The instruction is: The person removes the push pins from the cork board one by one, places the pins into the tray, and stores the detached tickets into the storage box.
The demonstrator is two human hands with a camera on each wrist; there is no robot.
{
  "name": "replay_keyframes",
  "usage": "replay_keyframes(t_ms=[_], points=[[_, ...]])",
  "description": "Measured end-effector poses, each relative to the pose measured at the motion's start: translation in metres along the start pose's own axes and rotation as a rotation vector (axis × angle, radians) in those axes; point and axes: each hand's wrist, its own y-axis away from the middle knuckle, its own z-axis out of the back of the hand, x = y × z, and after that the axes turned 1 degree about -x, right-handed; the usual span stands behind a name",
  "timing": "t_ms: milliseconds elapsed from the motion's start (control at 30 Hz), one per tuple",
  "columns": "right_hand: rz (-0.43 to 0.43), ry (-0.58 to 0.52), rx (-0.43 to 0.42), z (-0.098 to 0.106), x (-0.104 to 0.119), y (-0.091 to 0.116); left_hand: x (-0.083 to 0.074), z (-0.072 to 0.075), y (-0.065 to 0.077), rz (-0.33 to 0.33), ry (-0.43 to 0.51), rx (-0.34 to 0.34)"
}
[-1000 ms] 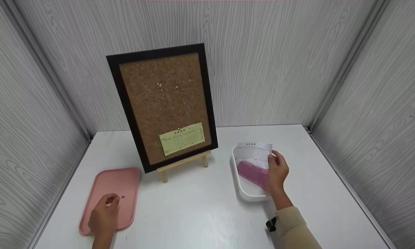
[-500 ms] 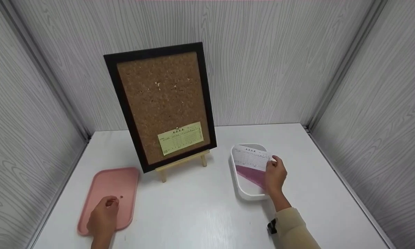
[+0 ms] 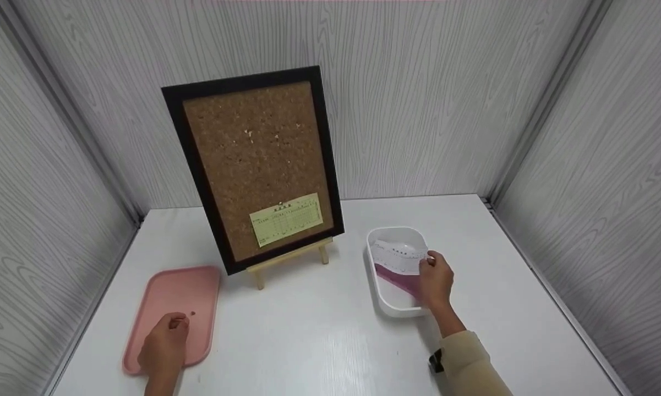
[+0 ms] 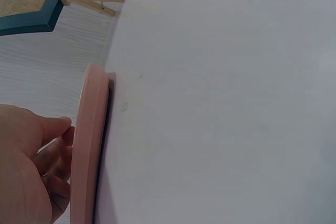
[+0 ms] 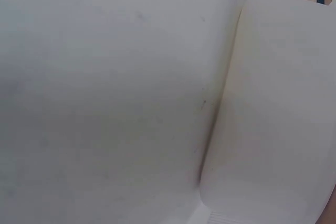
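Slip [image 3: 392, 260] at 4 o'clock in head view, over bin [image 3: 402, 313]; right hand [image 3: 437, 281] pinches its 3-o'clock edge, likely keeping print uncovered. Left hand [image 3: 164, 345] over tray [image 3: 179, 283], 8 o'clock: fingers curled, can't tell if gripping.

The head camera looks down toward the back edge of the tabletop [image 3: 308, 335]; wrist cameras face low and close past tray [image 3: 179, 286] and tub [image 3: 399, 313], all sharing the easel [image 3: 290, 255].

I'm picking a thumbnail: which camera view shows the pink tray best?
The head view: most of the pink tray shows from above, the left hand hiding part. The left wrist view catches only its side edge; the right wrist view shows none.
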Motion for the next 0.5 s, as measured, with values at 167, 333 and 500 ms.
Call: replay_keyframes(t_ms=[167,333,500], points=[[0.012,0.046,0.037,0.002,0.002,0.000,0.002,-0.002,-0.002,-0.025,-0.004,0.005],[-0.003,0.121,0.054,0.006,0.005,0.003,0.004,-0.001,-0.004,-0.015,-0.021,0.042],[-0.049,0.199,0.123,0.011,0.009,0.007,0.008,-0.001,-0.004,-0.010,-0.038,0.065]])
